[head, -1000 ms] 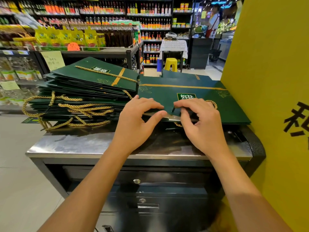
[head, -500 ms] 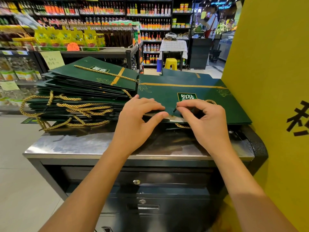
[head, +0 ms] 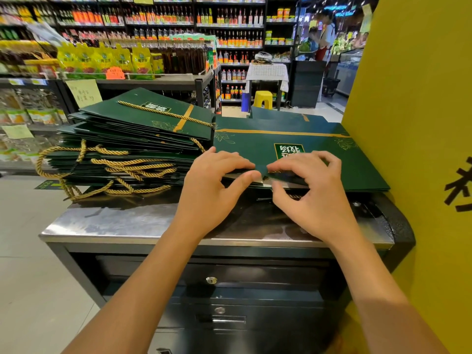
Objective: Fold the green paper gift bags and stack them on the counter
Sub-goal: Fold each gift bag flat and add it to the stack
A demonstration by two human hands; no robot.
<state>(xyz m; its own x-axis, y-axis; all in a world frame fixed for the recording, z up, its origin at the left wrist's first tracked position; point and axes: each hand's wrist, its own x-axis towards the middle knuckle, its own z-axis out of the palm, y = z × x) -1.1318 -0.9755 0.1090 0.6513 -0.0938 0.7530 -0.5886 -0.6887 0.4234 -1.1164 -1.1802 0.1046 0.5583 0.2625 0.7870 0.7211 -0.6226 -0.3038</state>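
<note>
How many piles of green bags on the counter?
2. Left pile, rope handles spilling forward; right pile by the yellow wall, left hand and right hand pinching its near edge. More may hide behind.

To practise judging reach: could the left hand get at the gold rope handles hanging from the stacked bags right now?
Probably yes. The rope handles lie exposed just beside the left hand, with nothing between; it would first have to release the green bag it pinches.

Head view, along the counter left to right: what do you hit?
Folded bag stack → left hand → right hand → yellow panel. The flat bag both hands pinch spans them, so omitted.
</note>
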